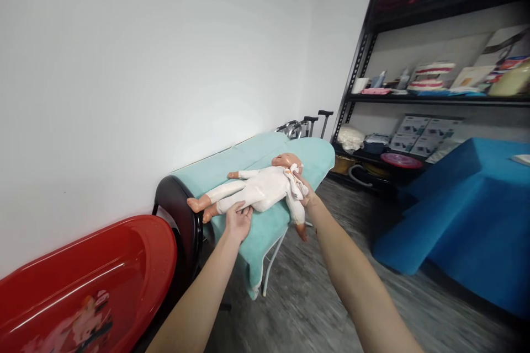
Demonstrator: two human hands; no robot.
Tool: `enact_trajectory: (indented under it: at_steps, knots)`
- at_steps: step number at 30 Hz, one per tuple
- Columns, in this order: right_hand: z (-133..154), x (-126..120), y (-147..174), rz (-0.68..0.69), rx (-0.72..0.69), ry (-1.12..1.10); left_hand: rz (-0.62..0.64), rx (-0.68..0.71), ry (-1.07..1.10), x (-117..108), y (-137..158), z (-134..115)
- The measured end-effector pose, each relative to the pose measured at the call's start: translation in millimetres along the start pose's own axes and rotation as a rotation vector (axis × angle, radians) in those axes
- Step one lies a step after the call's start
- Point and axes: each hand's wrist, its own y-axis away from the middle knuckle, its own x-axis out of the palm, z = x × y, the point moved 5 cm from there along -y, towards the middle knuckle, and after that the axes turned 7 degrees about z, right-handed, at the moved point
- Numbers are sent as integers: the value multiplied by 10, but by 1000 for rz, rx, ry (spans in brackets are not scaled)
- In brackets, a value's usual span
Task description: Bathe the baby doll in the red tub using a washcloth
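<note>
A baby doll (256, 187) in a white suit lies on its back on a table covered with a teal towel (265, 160), head toward the far end. My left hand (237, 222) rests against the doll's hip and thigh, fingers spread under it. At the doll's shoulder and neck is my right hand (305, 192), touching the white cloth there. One doll arm hangs over the table's near edge.
A red plastic baby tub (83, 281) sits at the lower left, beside a black rounded frame (182, 215). A blue padded surface (467, 215) fills the right. Black shelving (434, 98) with boxes and supplies stands behind. Walker handles (306, 121) lean by the wall.
</note>
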Motion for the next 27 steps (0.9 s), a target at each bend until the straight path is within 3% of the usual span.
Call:
enact_trajectory:
  at_steps: [5,13,17,24,27]
  knots:
    - [-19,0,14,-112,22,-95,143,-25,63,3,-97,-100]
    - [-35,7,53,-107,-21,-111,424,16,-201,20,-83,-121]
    - [-19,71,133,-103,-41,-87,384,35,-249,7,-41,-167]
    - [-96,342,424,-216,-104,-163,398,-21,-8,80,116,-270]
    - [-109,451,512,-255,-115,-163,410,-40,-14,160,233,-382]
